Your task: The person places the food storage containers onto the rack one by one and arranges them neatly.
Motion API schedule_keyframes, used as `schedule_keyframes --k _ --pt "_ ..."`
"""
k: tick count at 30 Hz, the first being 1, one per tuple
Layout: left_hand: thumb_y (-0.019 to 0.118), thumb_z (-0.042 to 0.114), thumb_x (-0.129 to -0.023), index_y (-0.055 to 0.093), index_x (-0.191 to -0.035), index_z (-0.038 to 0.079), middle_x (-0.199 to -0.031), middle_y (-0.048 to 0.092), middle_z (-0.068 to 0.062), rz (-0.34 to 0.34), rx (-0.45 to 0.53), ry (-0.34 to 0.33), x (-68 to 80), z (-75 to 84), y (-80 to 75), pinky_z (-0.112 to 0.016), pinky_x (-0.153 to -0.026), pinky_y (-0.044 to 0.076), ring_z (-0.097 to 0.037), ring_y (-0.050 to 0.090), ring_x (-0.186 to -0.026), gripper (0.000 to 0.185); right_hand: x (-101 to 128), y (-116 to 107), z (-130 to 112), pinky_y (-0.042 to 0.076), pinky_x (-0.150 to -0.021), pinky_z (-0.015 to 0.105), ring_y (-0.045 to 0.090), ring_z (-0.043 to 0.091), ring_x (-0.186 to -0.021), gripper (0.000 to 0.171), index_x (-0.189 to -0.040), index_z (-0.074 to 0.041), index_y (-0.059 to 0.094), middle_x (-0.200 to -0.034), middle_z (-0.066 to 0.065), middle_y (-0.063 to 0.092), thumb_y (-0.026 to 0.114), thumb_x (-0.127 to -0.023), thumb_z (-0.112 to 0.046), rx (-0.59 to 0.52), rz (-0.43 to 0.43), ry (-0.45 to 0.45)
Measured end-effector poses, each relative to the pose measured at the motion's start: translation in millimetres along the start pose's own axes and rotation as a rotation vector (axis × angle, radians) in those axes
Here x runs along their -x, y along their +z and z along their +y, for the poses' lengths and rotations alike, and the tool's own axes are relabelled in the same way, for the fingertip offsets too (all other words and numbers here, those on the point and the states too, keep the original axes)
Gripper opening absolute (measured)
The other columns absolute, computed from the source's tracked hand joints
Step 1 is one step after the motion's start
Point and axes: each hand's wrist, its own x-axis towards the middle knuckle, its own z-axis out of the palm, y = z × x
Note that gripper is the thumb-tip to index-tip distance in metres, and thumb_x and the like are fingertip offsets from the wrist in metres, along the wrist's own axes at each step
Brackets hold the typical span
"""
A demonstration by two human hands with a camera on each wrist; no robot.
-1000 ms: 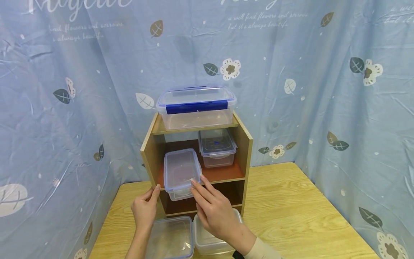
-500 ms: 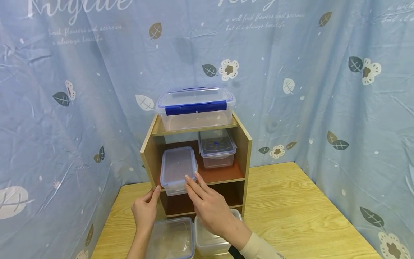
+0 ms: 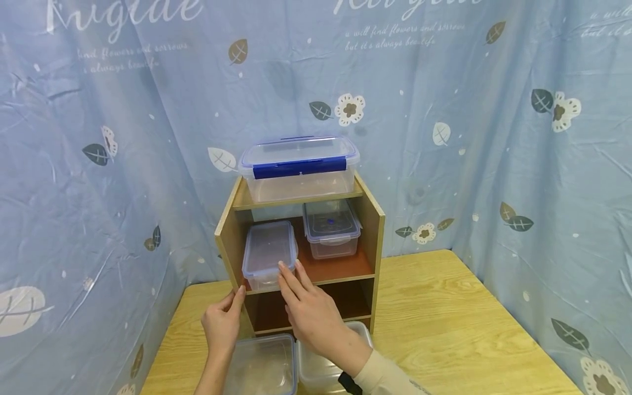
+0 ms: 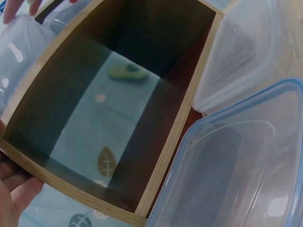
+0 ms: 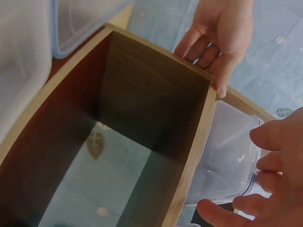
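Observation:
In the head view, a clear lidded food container (image 3: 269, 248) stands at the left of the middle level of a small wooden shelf unit (image 3: 367, 227). The straight fingers of my right hand (image 3: 313, 315) touch its front. The right wrist view also has this hand (image 5: 281, 177), fingers spread against the container (image 5: 226, 151). My left hand (image 3: 222, 323) holds the front edge of the unit's left side panel. Seen from the right wrist, its thumb lies at the edge and its fingers curl on the outside. A second lidded container (image 3: 332, 236) sits on the same level, at the right.
A large container with a blue clasp (image 3: 301, 184) stands on top of the unit. Before the unit, on the wooden table (image 3: 444, 318), are a blue-rimmed container (image 3: 261, 362) and a paler one (image 3: 316, 370). Patterned blue curtains (image 3: 419, 82) surround the table.
My right hand has pushed the left container back and slightly left, so its front now lies near the shelf's front edge. The left hand has stayed on the side panel.

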Motion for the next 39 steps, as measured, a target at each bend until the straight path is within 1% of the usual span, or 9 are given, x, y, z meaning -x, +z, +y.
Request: schedule_keyframes --k 4,9,11,14,21,25,28,33,39 --pt "0.073 0.044 -0.085 0.079 -0.096 0.012 -0.096 0.075 -0.012 -0.014 0.018 -0.001 -1.4 0.7 1.6 -0.054 -0.088 0.049 -0.036 0.069 -0.097 0.034 -5.3 3.9 1.7 0.055 -0.082 0.025 0.037 0.031 -0.142 0.065 -0.145 -0.009 0.045 -0.158 0.004 0.035 0.069 -0.087 -0.023 0.015 -0.012 0.023" --pt "0.073 0.043 -0.085 0.078 -0.098 0.011 -0.099 0.074 -0.013 -0.002 0.005 -0.015 0.6 -1.3 0.7 -0.055 -0.091 0.047 -0.038 0.068 -0.100 0.035 -10.5 8.4 2.5 0.055 -0.081 0.021 0.034 0.033 -0.144 0.073 -0.148 -0.006 0.040 -0.160 0.006 0.030 0.072 -0.085 -0.028 -0.002 -0.064 0.020" --pt "0.074 0.043 -0.085 0.078 -0.098 0.011 -0.099 0.074 -0.013 0.002 0.000 -0.025 2.8 -3.0 -0.3 -0.056 -0.091 0.047 -0.038 0.067 -0.100 0.035 -10.9 9.5 1.6 0.054 -0.083 0.021 0.032 0.034 -0.144 0.077 -0.148 -0.005 0.038 -0.161 0.007 0.027 0.073 -0.085 -0.031 -0.008 -0.094 0.016" --pt "0.073 0.044 -0.085 0.078 -0.099 0.010 -0.098 0.074 -0.013 -0.005 0.002 -0.028 4.9 -3.4 -0.4 -0.057 -0.092 0.046 -0.039 0.067 -0.102 0.037 -11.7 10.5 1.4 0.053 -0.087 0.022 0.032 0.035 -0.144 0.080 -0.148 -0.004 0.038 -0.161 0.008 0.026 0.074 -0.084 -0.033 -0.010 -0.114 0.016" --pt "0.073 0.044 -0.085 0.077 -0.099 0.009 -0.100 0.073 -0.014 0.004 0.006 -0.029 3.5 -1.7 0.1 -0.057 -0.092 0.045 -0.039 0.067 -0.101 0.038 -17.7 12.1 4.7 0.052 -0.089 0.022 0.033 0.036 -0.143 0.080 -0.148 -0.002 0.038 -0.160 0.010 0.028 0.075 -0.083 -0.033 0.003 -0.101 -0.005" --pt "0.074 0.044 -0.084 0.078 -0.099 0.009 -0.100 0.073 -0.013 0.012 0.012 -0.016 1.4 -0.9 0.5 -0.055 -0.093 0.045 -0.038 0.067 -0.101 0.037 -21.8 13.3 8.4 0.053 -0.084 0.020 0.031 0.037 -0.144 0.080 -0.148 -0.003 0.038 -0.162 0.010 0.025 0.075 -0.083 -0.030 -0.024 -0.120 -0.003" --pt "0.074 0.044 -0.084 0.077 -0.099 0.010 -0.102 0.073 -0.012 0.011 0.019 -0.016 1.0 -0.9 0.5 -0.055 -0.094 0.045 -0.037 0.067 -0.102 0.038 -25.2 15.3 10.1 0.055 -0.079 0.020 0.030 0.036 -0.144 0.080 -0.149 -0.005 0.037 -0.163 0.008 0.023 0.075 -0.083 -0.029 -0.053 -0.141 0.017" --pt "0.075 0.044 -0.084 0.077 -0.100 0.010 -0.100 0.074 -0.011 0.023 0.010 -0.026 2.6 -2.2 0.0 -0.054 -0.093 0.047 -0.036 0.068 -0.101 0.037 -29.2 19.6 9.2 0.055 -0.078 0.021 0.029 0.036 -0.145 0.080 -0.151 -0.006 0.033 -0.163 0.007 0.022 0.074 -0.085 -0.027 -0.087 -0.150 0.030" --pt "0.073 0.045 -0.085 0.076 -0.102 0.009 -0.103 0.073 -0.013 0.008 0.008 -0.034 3.4 1.3 -1.0 -0.057 -0.094 0.045 -0.039 0.066 -0.103 0.040 -32.6 21.6 12.0 0.056 -0.075 0.021 0.029 0.035 -0.145 0.078 -0.151 -0.007 0.033 -0.163 0.005 0.022 0.072 -0.086 -0.025 -0.098 -0.154 0.034"
